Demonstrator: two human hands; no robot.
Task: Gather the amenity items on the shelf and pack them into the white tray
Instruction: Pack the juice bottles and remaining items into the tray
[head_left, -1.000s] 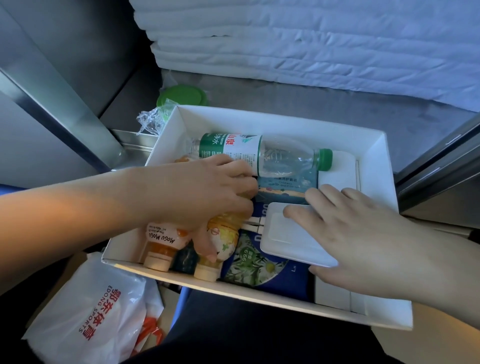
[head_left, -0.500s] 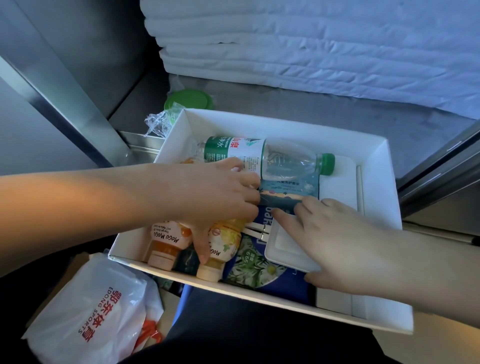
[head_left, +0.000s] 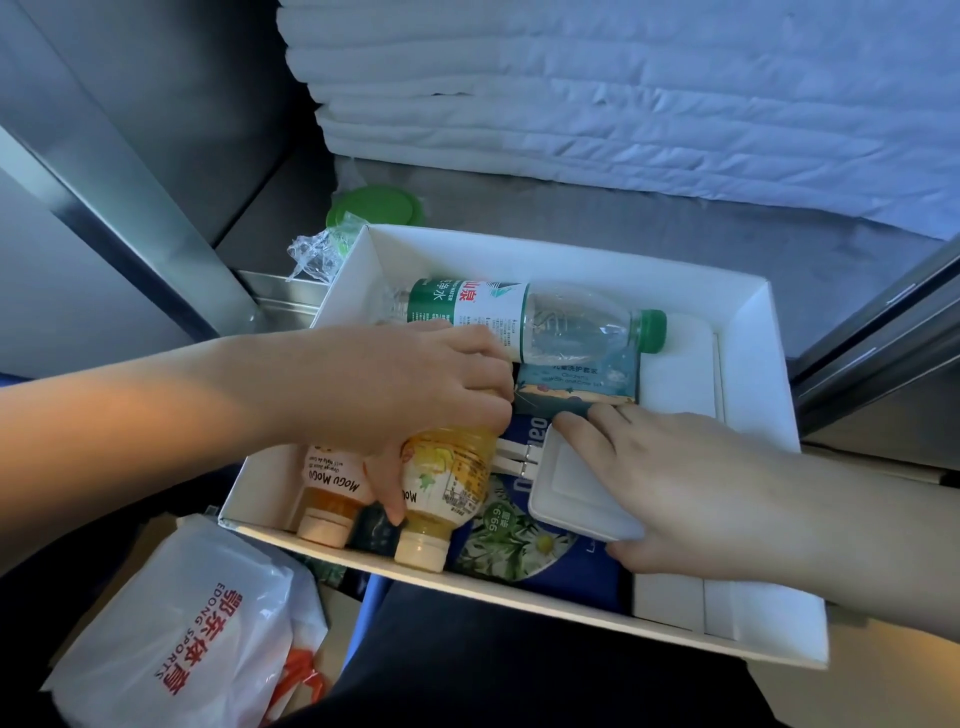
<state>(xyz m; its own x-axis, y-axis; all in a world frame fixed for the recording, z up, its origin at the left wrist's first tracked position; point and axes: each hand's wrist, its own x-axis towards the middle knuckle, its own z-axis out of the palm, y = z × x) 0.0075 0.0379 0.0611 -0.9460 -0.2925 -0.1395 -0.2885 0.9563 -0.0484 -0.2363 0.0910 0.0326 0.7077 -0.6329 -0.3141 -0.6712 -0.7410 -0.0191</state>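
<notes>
The white tray (head_left: 748, 332) sits on the metal shelf edge, filled with items. A water bottle with a green cap (head_left: 535, 319) lies along its far side. Two Mogu Mogu juice bottles lie at the front left, an orange one (head_left: 330, 493) and a yellow one (head_left: 441, 488). My left hand (head_left: 410, 384) grips the yellow bottle, thumb down its side. My right hand (head_left: 670, 478) lies flat on a small white dish (head_left: 566, 493), fingertips touching a teal sachet pack (head_left: 576, 384). Under them lies a blue wipes pack (head_left: 514, 540).
A stack of folded white linen (head_left: 649, 93) fills the back of the shelf. A green lid (head_left: 376, 208) and crumpled clear plastic (head_left: 317, 254) lie behind the tray's left corner. A white plastic bag with red print (head_left: 182, 634) sits below at the left.
My right hand has slid forward over the white dish until its fingertips reach the teal pack. My left hand stays on the yellow bottle. The view has shifted slightly.
</notes>
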